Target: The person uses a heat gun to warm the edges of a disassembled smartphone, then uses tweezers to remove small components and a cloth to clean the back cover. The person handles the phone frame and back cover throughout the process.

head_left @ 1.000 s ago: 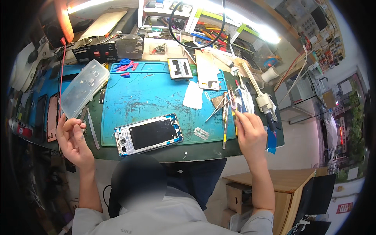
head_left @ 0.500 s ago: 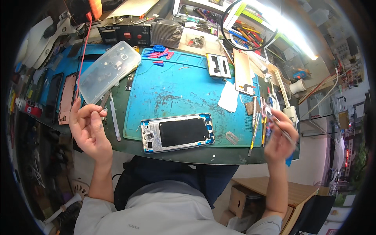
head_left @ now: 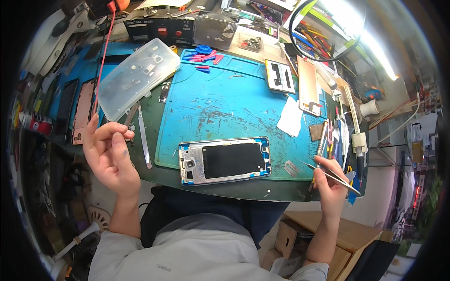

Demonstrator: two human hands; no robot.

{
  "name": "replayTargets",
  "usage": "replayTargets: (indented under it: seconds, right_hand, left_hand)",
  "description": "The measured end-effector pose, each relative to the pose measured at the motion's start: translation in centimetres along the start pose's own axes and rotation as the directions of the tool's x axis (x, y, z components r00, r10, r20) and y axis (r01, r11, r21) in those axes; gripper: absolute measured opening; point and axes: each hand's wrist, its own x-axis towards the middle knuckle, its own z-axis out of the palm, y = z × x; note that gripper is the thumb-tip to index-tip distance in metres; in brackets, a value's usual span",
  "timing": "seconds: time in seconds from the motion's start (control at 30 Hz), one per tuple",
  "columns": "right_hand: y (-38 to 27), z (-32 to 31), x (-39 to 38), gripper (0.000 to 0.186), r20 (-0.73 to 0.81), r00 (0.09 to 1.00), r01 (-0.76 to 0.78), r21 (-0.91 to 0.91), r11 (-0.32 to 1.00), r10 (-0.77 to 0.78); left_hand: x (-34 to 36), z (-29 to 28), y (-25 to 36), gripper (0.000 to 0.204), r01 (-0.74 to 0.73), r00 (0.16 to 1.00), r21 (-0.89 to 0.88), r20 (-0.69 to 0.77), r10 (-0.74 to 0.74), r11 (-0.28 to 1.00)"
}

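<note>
My left hand (head_left: 110, 154) is raised left of the phone, fingers curled and thumb close to the forefinger; whatever sits at the fingertips is too small to make out. My right hand (head_left: 330, 187) grips metal tweezers (head_left: 346, 183), tips pointing left toward the mat's right part. An opened phone frame (head_left: 232, 159), dark panel upward, lies on the blue mat's front. Right of it is a razor blade (head_left: 291, 168). A long flat metal tool (head_left: 143, 136) lies beside my left hand. A translucent parts box (head_left: 131, 82) rests at the upper left.
Pink and blue picks (head_left: 204, 58), a square holder (head_left: 280, 76), a flat copper-coloured plate (head_left: 308, 84) and white paper (head_left: 289, 117) lie on the blue mat (head_left: 215, 103). Tools (head_left: 335, 140) crowd its right edge. A black device (head_left: 154, 31) and shelves of tools line the back.
My right hand has lifted the tweezers from among the tools and now holds them lower, angled leftward. The view has shifted, moving the desk's contents rightward in the picture.
</note>
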Motion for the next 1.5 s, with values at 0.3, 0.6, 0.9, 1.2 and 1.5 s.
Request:
replayTargets:
  seconds: [0.3,0.6,0.9,1.2,1.5]
  right_hand:
    - [-1.0,5.7,-4.8,0.033,-0.064,0.879,0.467,-0.094,0.879,-0.473]
    - [-2.4,14.2,-3.8,0.048,0.211,0.608,0.765,0.105,0.636,-0.766]
    - [-4.8,14.6,-2.8,0.026,0.282,0.85,0.344,0.343,0.874,-0.445]
    - [-4.7,15.0,-2.4,0.027,0.322,0.817,0.378,0.326,0.866,-0.478]
    - [-4.8,15.0,-2.2,0.027,0.339,0.81,0.384,0.311,0.869,-0.479]
  left_hand:
    - [0.3,-0.2,0.0,0.045,-0.03,0.999,-0.052,0.043,0.032,0.998]
    - [0.3,-1.0,-0.8,0.039,-0.12,0.984,-0.081,0.122,0.13,0.989]
    - [0.4,-1.1,-1.0,0.039,-0.144,0.979,-0.103,0.128,0.157,0.984]
    - [0.4,-1.3,-1.1,0.04,-0.156,0.978,-0.107,0.124,0.169,0.982]
    - [0.3,-1.4,-1.0,0.041,-0.121,0.981,-0.116,0.136,0.137,0.986]
